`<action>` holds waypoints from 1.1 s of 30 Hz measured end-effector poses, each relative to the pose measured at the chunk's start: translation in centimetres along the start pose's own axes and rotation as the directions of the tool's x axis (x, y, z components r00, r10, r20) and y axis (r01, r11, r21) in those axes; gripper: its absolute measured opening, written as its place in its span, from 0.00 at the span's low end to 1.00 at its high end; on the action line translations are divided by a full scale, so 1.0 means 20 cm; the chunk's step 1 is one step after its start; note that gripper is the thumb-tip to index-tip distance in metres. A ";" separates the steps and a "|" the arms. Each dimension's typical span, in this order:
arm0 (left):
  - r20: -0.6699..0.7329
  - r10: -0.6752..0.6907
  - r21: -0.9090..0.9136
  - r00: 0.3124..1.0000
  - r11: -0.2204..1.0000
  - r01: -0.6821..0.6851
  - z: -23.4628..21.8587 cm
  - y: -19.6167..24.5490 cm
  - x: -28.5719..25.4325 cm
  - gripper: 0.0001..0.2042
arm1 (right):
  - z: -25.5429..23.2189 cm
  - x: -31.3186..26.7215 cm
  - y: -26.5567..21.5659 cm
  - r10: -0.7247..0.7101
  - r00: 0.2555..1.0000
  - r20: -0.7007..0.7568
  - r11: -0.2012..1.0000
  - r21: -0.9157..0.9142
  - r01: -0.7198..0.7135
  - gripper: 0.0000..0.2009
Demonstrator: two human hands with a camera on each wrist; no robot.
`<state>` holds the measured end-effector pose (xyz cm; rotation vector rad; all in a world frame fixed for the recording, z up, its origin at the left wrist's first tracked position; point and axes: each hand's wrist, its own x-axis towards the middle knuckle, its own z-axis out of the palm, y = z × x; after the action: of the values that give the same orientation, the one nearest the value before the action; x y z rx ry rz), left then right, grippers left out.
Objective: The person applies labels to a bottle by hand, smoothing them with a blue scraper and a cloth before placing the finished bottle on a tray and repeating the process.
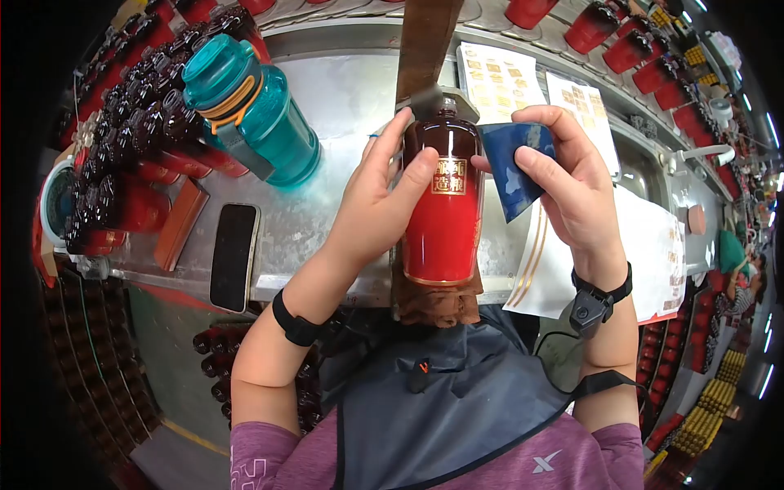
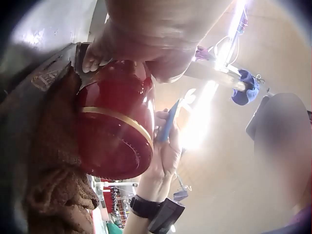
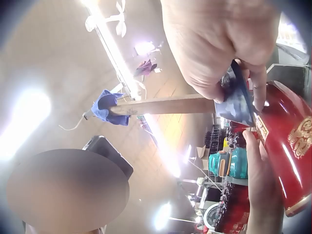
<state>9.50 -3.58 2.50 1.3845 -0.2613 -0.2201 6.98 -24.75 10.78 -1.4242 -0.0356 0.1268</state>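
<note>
Workshop setting: long metal workbench (image 1: 327, 204) under bright ceiling lights, lined at left and along the far edge with rows of dark red bottles (image 1: 131, 122). White label sheets (image 1: 498, 77) with gold print laid flat on the bench at right.

Large teal water jug (image 1: 253, 114) with orange band lying on the bench at upper left, beside the bottle rows. Black phone (image 1: 233, 255) face up near the front edge of the bench, left of centre. Small brown block (image 1: 178, 222) just left of the phone.

Red glossy bottle (image 1: 443, 204) with gold band at the base and gold square label on the front, held upright at centre, above the bench edge, base seated on a brown cloth pad (image 1: 433, 302). Wooden post (image 1: 429, 41) rising directly behind the bottle neck.

Left hand (image 1: 377, 200) wrapped around the left side of the bottle, thumb laid across the front next to the gold label, fingers curled behind. Firm hold, confirmed in left wrist view (image 2: 146, 39).

Right hand (image 1: 572, 184) just right of the bottle, thumb and fingers pinching a small blue cloth (image 1: 510, 167); cloth edge touching the bottle's right shoulder. Black wrist straps on both forearms.
</note>
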 end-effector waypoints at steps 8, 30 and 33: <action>0.054 0.228 0.282 0.972 0.930 -0.234 -0.05 0.07 -0.03 0.28 | 0.04 -0.01 -0.04 0.018 0.997 0.069 1.000 0.017 -0.019 0.17; 0.106 0.094 0.207 0.990 0.972 -0.115 -0.04 0.12 -0.08 0.33 | -0.03 -0.05 -0.01 0.018 0.999 -0.029 0.920 -0.392 -0.028 0.16; 0.103 0.108 0.243 0.989 0.961 -0.130 -0.04 0.13 -0.08 0.34 | -0.07 -0.05 -0.01 0.040 0.995 -0.095 0.927 -0.367 -0.073 0.16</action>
<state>8.20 -1.98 4.77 1.6043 -0.4578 -0.1524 6.23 -26.18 10.84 -1.8091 0.0561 0.1096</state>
